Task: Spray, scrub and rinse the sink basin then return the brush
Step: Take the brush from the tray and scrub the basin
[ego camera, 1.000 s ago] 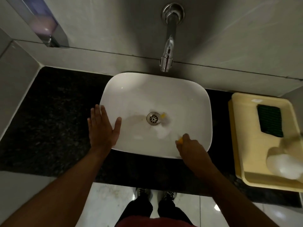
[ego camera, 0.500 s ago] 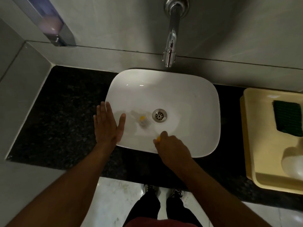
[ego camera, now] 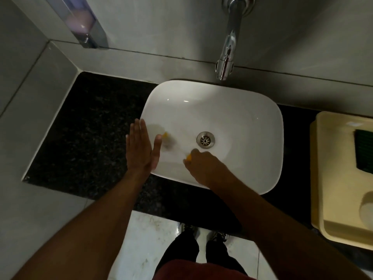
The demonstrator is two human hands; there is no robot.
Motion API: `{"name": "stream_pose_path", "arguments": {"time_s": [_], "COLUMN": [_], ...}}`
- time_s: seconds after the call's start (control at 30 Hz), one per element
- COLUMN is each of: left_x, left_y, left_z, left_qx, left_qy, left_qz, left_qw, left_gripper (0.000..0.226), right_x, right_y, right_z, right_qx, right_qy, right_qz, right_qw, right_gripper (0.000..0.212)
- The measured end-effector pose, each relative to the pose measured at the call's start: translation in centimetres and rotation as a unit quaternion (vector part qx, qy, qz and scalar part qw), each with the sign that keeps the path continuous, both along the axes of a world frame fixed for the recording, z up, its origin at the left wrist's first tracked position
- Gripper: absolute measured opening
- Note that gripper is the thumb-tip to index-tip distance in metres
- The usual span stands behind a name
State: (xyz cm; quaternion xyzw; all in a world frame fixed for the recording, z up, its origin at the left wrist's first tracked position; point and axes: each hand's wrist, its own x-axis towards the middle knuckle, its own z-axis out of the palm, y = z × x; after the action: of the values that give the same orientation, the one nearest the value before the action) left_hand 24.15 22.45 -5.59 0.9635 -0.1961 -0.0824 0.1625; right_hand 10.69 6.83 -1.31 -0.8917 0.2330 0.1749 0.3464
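Observation:
A white sink basin (ego camera: pixel 232 110) sits on a black granite counter, with a metal drain (ego camera: pixel 205 139) in its middle. My right hand (ego camera: pixel 201 166) is closed around the yellow handle of a brush; the blurred brush head (ego camera: pixel 167 139) lies against the basin's left inner side, close to my left thumb. My left hand (ego camera: pixel 141 150) rests flat on the basin's left rim, fingers apart, holding nothing. A chrome tap (ego camera: pixel 227 57) hangs over the back rim with no water visible.
A yellow tray (ego camera: pixel 331 199) stands on the counter to the right, holding a dark green scrub pad (ego camera: pixel 364 150) and a whitish object (ego camera: pixel 366 209) at the frame edge. A soap dispenser (ego camera: pixel 80 21) is mounted on the wall at the back left. My feet stand below the counter.
My right hand has swept the brush from right of the drain across to the basin's left side. The left hand has stayed on the rim. The camera view has shifted left.

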Motion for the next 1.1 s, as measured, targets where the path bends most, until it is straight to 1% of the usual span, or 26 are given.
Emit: {"name": "stream_pose_path", "arguments": {"time_s": [0.03, 0.1, 0.17, 0.27, 0.3, 0.33, 0.4, 0.43, 0.47, 0.53, 0.57, 0.67, 0.7, 0.8, 0.83, 0.93, 1.03, 1.1], "left_x": [0.0, -0.1, -0.1, -0.2, -0.1, -0.2, 0.0, 0.0, -0.1, -0.1, -0.1, 0.0, 0.0, 0.0, -0.1, -0.1, 0.0, 0.1], "left_y": [0.0, -0.1, -0.1, 0.0, 0.0, 0.0, 0.0, -0.1, -0.1, 0.0, 0.0, 0.0, 0.0, 0.0, 0.1, 0.1, 0.1, 0.2], "left_z": [0.0, 0.1, 0.1, 0.3, 0.2, 0.2, 0.0, 0.0, 0.0, 0.2, 0.2, 0.1, 0.1, 0.1, 0.1, 0.1, 0.1, -0.1], "left_qx": [-0.007, -0.016, -0.021, -0.021, -0.020, -0.017, -0.014, -0.013, -0.014, -0.018, -0.019, -0.020, -0.020, -0.029, -0.031, -0.033, -0.032, -0.028], "left_qy": [0.002, -0.002, -0.005, 0.000, 0.001, 0.001, -0.001, 0.003, 0.006, 0.000, -0.002, -0.005, -0.004, 0.001, -0.001, -0.009, -0.010, -0.004], "left_qz": [-0.002, -0.002, 0.000, 0.001, 0.000, 0.001, 0.005, 0.004, 0.003, 0.004, 0.001, 0.000, 0.001, 0.002, 0.002, 0.004, 0.005, 0.002], "left_qw": [1.000, 1.000, 1.000, 1.000, 1.000, 1.000, 1.000, 1.000, 1.000, 1.000, 1.000, 1.000, 1.000, 1.000, 1.000, 0.999, 0.999, 1.000], "left_gripper": [0.087, 0.089, 0.088, 0.088, 0.088, 0.089, 0.089, 0.089, 0.089, 0.089, 0.088, 0.087, 0.088, 0.088, 0.088, 0.088, 0.088, 0.088], "right_x": [-0.8, -1.0, -0.4, -1.4, -1.8, -1.5, 0.1, 0.8, 1.0, 0.2, -0.4, -1.0, -1.2, -2.1, -2.4, -1.6, -1.4, -1.3], "right_y": [-1.1, -3.7, -4.7, -3.2, -3.3, -4.0, -5.1, -5.1, -4.8, -4.7, -5.6, -9.0, -9.2, -8.9, -9.1, -10.0, -10.6, -11.9], "right_z": [-0.3, -0.9, -1.2, -1.5, -1.6, -1.6, -1.1, -0.8, -0.7, -0.7, -0.5, 0.1, 0.2, 0.5, 0.6, 0.9, 0.9, 1.6], "right_qx": [-0.012, -0.037, -0.053, -0.034, -0.039, -0.054, -0.082, -0.084, -0.078, -0.054, -0.044, -0.066, -0.071, -0.044, -0.045, -0.070, -0.067, -0.072], "right_qy": [0.017, 0.057, 0.040, 0.024, 0.027, 0.028, -0.002, -0.010, -0.008, 0.027, 0.045, 0.045, 0.046, 0.084, 0.091, 0.072, 0.114, 0.150], "right_qz": [-0.001, -0.036, -0.045, 0.044, 0.057, 0.046, 0.009, 0.009, 0.032, 0.092, 0.098, 0.025, 0.027, 0.108, 0.110, 0.057, 0.117, 0.117], "right_qw": [1.000, 0.997, 0.997, 0.998, 0.997, 0.997, 0.997, 0.996, 0.996, 0.994, 0.993, 0.996, 0.996, 0.990, 0.989, 0.993, 0.984, 0.979], "right_gripper": [0.024, 0.028, 0.034, 0.038, 0.040, 0.043, 0.046, 0.046, 0.045, 0.041, 0.039, 0.034, 0.033, 0.032, 0.032, 0.037, 0.034, 0.033]}}
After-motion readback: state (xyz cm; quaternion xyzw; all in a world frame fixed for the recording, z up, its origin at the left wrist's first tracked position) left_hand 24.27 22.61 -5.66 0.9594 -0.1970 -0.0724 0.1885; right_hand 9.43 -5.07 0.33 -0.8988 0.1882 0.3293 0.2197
